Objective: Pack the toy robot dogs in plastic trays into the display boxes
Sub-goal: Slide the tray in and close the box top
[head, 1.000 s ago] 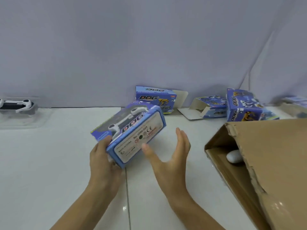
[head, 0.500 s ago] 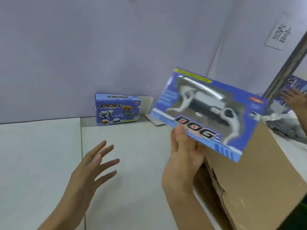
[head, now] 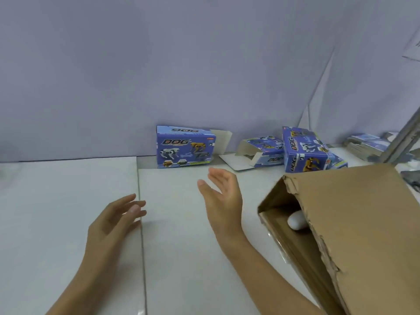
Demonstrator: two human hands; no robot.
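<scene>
The packed display box that the right hand (head: 223, 196) held up half a second ago is gone from it; both hands now hover empty over the white desk (head: 68, 223). The right hand is spread, palm turned left, and the left hand (head: 113, 220) has loosely relaxed fingers. A closed blue DOG display box (head: 185, 147) stands at the back wall. To its right lies an opened box (head: 263, 152), and a tilted box (head: 304, 151) sits just behind the torn cardboard carton (head: 352, 223), inside which a white rounded object (head: 296, 220) shows.
</scene>
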